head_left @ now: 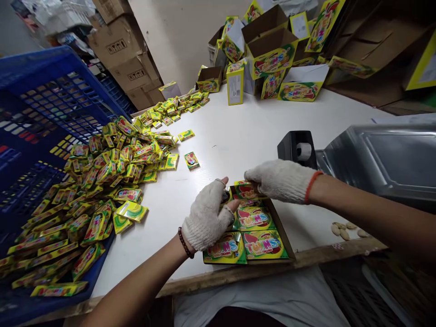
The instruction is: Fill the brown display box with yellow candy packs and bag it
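Observation:
A display box (279, 227) stands at the table's front edge, holding flat rows of small yellow-green candy packs (262, 244) printed TWINS. My left hand (206, 215), in a white glove with bare fingertips, is at the box's left side. Its thumb and fingers close around a candy pack, mostly hidden by the hand. Over the far right corner, my gloved right hand (281, 181) pinches another candy pack (247, 190) at the far end of the box. Its fingertips are partly hidden.
A blue crate (64, 68) lies at left, with a big heap of candy packs (112, 168) spilling onto the white table (211, 145). Display boxes (272, 59) pile up at the back. A black tape dispenser (294, 147) and grey metal object (391, 159) stand right, near pale pieces (344, 231).

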Tool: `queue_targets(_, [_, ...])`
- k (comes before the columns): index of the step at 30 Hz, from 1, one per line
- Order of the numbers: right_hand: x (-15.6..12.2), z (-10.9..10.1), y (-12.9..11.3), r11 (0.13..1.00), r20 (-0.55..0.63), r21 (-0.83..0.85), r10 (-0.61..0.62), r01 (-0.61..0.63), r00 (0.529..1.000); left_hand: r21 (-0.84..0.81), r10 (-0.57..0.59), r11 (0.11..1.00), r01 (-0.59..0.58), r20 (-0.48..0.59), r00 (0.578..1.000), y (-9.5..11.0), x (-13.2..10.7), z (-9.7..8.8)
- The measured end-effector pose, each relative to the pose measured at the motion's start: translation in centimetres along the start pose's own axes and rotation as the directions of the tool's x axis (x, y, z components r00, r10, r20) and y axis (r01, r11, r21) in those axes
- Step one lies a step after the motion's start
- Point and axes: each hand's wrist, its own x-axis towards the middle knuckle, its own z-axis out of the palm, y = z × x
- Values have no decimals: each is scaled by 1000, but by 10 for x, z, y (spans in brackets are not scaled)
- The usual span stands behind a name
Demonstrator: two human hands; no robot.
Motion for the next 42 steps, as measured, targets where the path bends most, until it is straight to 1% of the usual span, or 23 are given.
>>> queue_targets(2, [8,5,-9,1000,76,18,10,-11,997,187,84,978,-94,61,995,-7,-9,4])
queue_targets(3, [12,8,-12,1000,93,28,-3,0,996,264,102,957,-122,91,991,-11,-14,7])
queue_targets(4, [16,10,-15,999,102,39,-19,15,995,324,109,936,-140,112,988,-14,-18,11])
queue_targets(6, [21,13,-17,997,120,69,-44,36,992,385,125,908,-167,132,983,-21,-26,17])
queue_targets(9, [26,15,-11,989,127,148,-22,3,992,378,175,903,-204,110,978,-27,-31,21])
queue_targets(12, [27,19,-5,973,105,215,55,-77,993,338,197,916,-214,83,977,-30,-32,20])
queue_targets(14, [27,25,-4,962,104,253,81,-105,991,307,200,928,-212,71,977,-31,-33,20])
queue_targets(16, [25,31,-7,961,102,253,85,-109,991,278,202,938,-208,50,978,-31,-33,20])
queue_targets(18, [19,35,-14,979,72,191,53,-66,996,270,198,942,-199,34,980,-31,-32,20])
queue_targets(21, [7,39,-26,1000,-39,-18,-10,9,999,301,180,936,-183,37,983,-27,-32,21])
queue_targets(23, [0,44,-33,990,-126,-140,-14,-4,992,326,171,929,-174,39,985,-23,-32,20])
queue_targets(24, [-2,48,-35,986,-157,-166,-1,-26,988,329,171,928,-175,42,984,-22,-33,19])
queue_targets(26, [-2,59,-39,984,-175,-174,15,-46,984,308,182,933,-188,47,982,-21,-34,17])
queue_targets(28, [0,73,-41,981,-194,-191,2,-40,981,247,182,952,-181,20,983,-24,-29,12])
queue_targets(30, [3,86,-42,972,-255,-231,-23,-38,967,178,138,976,-125,-62,988,-35,-15,6])
queue_targets(31, [4,91,-43,967,-292,-253,-37,-39,956,150,98,985,-82,-107,989,-43,-3,2])
queue_targets(32, [4,94,-44,961,-323,-274,-51,-41,945,131,44,991,-25,-144,989,-52,11,-2])
queue_targets(34, [4,96,-46,950,-339,-310,-74,-37,938,134,-117,981,142,-184,976,-73,46,-9])
queue_targets(35, [3,95,-48,945,-333,-325,-80,-34,939,153,-228,954,259,-192,955,-84,65,-12])
queue_targets(36, [2,94,-49,942,-327,-333,-77,-38,942,179,-347,905,385,-212,914,-96,83,-14])
queue_targets(37, [1,94,-51,942,-325,-333,-66,-49,943,192,-412,868,458,-234,880,-107,99,-14])
queue_targets(39, [-1,95,-54,943,-342,-323,-41,-76,939,203,-504,802,562,-273,819,-127,125,-11])
queue_targets(42, [1,101,-59,945,-363,-313,-25,-97,931,198,-577,743,640,-296,761,-147,146,-1])
